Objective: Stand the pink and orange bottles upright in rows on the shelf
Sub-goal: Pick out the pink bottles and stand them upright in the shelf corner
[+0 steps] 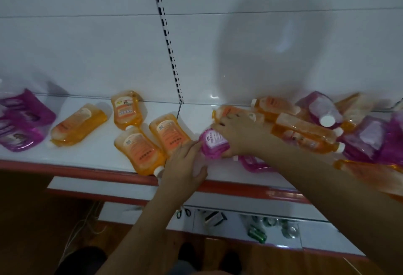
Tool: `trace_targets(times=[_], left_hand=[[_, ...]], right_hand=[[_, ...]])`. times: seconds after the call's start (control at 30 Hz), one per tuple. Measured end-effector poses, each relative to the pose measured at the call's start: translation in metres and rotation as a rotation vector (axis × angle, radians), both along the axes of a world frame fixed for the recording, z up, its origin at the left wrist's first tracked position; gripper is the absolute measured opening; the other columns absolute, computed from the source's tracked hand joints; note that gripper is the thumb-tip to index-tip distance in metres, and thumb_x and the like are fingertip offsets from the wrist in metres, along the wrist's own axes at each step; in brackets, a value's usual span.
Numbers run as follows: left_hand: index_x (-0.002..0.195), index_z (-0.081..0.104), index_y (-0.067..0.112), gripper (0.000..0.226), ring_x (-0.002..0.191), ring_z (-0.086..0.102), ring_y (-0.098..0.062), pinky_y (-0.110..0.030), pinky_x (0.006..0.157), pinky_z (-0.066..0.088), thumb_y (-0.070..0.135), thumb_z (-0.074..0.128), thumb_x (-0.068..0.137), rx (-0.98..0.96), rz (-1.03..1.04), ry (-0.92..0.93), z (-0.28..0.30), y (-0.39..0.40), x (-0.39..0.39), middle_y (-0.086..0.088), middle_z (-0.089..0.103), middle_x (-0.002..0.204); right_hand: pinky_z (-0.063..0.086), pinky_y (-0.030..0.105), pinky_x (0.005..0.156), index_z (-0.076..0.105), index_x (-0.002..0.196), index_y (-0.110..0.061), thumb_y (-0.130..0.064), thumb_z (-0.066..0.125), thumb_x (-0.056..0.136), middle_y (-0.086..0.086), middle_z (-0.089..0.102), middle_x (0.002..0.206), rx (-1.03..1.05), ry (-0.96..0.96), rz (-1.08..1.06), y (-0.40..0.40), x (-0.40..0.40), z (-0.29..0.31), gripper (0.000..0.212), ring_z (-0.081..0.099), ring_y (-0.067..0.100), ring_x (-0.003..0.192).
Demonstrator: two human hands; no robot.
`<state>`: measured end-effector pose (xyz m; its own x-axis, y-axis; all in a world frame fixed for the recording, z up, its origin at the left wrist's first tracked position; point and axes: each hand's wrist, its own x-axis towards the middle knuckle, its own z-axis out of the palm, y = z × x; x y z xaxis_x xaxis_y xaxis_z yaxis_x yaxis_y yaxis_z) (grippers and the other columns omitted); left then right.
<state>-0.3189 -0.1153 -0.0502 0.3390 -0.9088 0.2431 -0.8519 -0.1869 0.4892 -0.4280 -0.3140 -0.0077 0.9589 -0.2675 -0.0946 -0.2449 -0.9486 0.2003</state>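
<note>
Two hands on one pink bottle [214, 143], right hand [237, 133] gripping, left hand [185, 165] open beside it

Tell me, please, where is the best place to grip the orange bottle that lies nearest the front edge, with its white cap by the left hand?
Probably around the narrower part of the orange bottle just above its white cap, coming from the front. It lies flat, cap toward the shelf's red edge, so the left hand beside it can tip it upright.
</note>
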Motion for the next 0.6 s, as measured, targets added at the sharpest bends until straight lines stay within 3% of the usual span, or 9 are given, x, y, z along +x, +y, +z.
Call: trace_targets(times=[0.1,0.2,0.27,0.33,0.37,0.43,0.5,0.6], left_hand=[[0.139,0.050,0.020,0.048,0.124,0.049,-0.006,-0.026,0.103,0.042,0.022,0.062,0.093,-0.129,0.117,0.239,0.010,0.011,0.000,0.007,0.054,0.134],[0.134,0.053,0.026,0.037,0.118,0.053,0.003,-0.016,0.096,0.043,0.022,0.060,0.098,-0.239,0.237,0.448,0.025,0.017,0.003,0.011,0.057,0.126],[0.133,0.054,0.026,0.033,0.116,0.061,-0.005,-0.019,0.097,0.047,0.031,0.055,0.100,-0.188,0.190,0.763,0.039,0.012,0.004,0.007,0.062,0.127],[0.137,0.052,0.019,0.044,0.114,0.068,-0.019,-0.033,0.098,0.053,0.042,0.048,0.099,-0.120,0.103,1.201,0.051,-0.002,0.000,-0.004,0.065,0.130],[0.139,0.050,0.015,0.052,0.113,0.068,-0.027,-0.039,0.098,0.055,0.046,0.048,0.097,-0.090,0.081,1.393,0.057,-0.010,-0.002,-0.010,0.064,0.131],[0.139,0.050,0.008,0.058,0.114,0.066,-0.038,-0.042,0.097,0.056,0.046,0.048,0.094,-0.040,0.024,1.658,0.069,-0.024,-0.006,-0.020,0.063,0.132],[0.137,0.052,0.003,0.054,0.118,0.063,-0.040,-0.040,0.097,0.055,0.037,0.052,0.096,-0.048,-0.031,1.777,0.076,-0.031,-0.008,-0.025,0.062,0.132],[0.127,0.058,-0.001,0.042,0.111,0.068,-0.034,-0.035,0.089,0.059,0.021,0.061,0.091,-0.145,-0.039,1.750,0.077,-0.030,-0.001,-0.024,0.066,0.125]], right_hand=[[0.038,0.043,0.107,0.038,0.145,-0.022,-0.084,0.052,0.069,0.004,0.047,0.143,0.080,-0.085,-0.060,-0.005,-0.009,0.005,0.098,0.045,0.025,0.130],[0.042,0.037,0.103,0.039,0.145,-0.027,-0.079,0.062,0.068,-0.004,0.050,0.140,0.416,-0.335,-0.234,-0.003,-0.021,0.025,0.096,0.049,0.019,0.125],[0.046,0.025,0.087,0.047,0.138,-0.029,-0.070,0.068,0.073,-0.011,0.058,0.118,0.716,-0.524,-0.348,0.006,-0.027,0.044,0.080,0.057,0.013,0.107],[0.048,0.016,0.071,0.059,0.114,-0.029,-0.060,0.060,0.086,-0.014,0.065,0.097,1.029,-0.728,-0.415,0.017,-0.028,0.057,0.041,0.063,0.014,0.092],[0.053,0.019,0.072,0.062,0.105,-0.027,-0.057,0.055,0.090,-0.009,0.069,0.091,1.238,-0.823,-0.428,0.023,-0.027,0.061,0.035,0.067,0.018,0.089],[0.059,0.040,0.084,0.066,0.105,-0.024,-0.061,0.050,0.086,0.004,0.075,0.095,1.525,-0.933,-0.452,0.035,-0.022,0.066,0.044,0.073,0.026,0.094],[0.058,0.044,0.085,0.064,0.114,-0.020,-0.060,0.046,0.087,0.006,0.076,0.101,1.605,-0.973,-0.459,0.045,-0.015,0.071,0.051,0.073,0.027,0.097],[0.060,0.042,0.079,0.061,0.118,-0.013,-0.048,0.045,0.096,0.010,0.075,0.102,1.568,-0.966,-0.438,0.047,-0.004,0.078,0.044,0.073,0.029,0.094]])
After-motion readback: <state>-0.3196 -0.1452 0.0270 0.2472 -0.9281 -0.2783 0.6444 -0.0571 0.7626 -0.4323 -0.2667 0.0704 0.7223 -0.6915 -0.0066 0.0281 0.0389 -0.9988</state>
